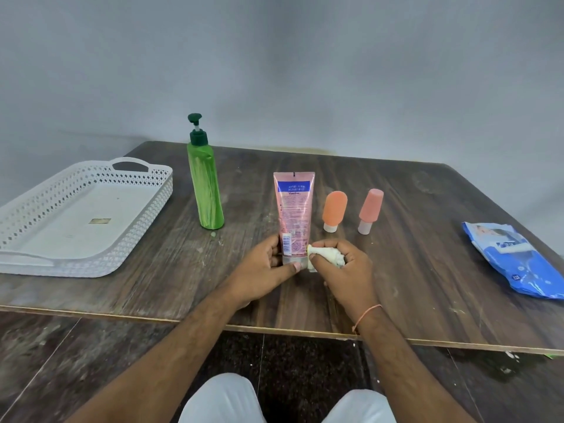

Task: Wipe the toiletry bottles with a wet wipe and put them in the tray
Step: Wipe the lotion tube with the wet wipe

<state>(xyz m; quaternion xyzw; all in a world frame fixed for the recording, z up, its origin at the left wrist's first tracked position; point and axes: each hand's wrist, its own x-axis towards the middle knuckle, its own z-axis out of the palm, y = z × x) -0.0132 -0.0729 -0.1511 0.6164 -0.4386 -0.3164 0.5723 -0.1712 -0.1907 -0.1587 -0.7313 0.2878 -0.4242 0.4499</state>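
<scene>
Wiping step on the pink tube; tray not yet loaded.

Left hand (268, 264) holds the pink tube (294, 209) upright by its cap end at frame centre, grip curled round the base, thumb across the cap. Right hand (341, 267) grips a bunched wet wipe (323, 254) pressed to the tube's lower right edge. Judgement: first bottle is being wiped. Next move calls for running the wipe up the body, then carrying the tube left to the white tray (146, 190), which holds no bottles, at left of frame on the worktop (427, 254). Green pump bottle (205, 190) stands between tube and tray, so lift over or pass in front. Orange bottle (334, 210) and pink bottle (370, 210) wait right of centre; wipe pack (515, 257) lies at far right.
</scene>
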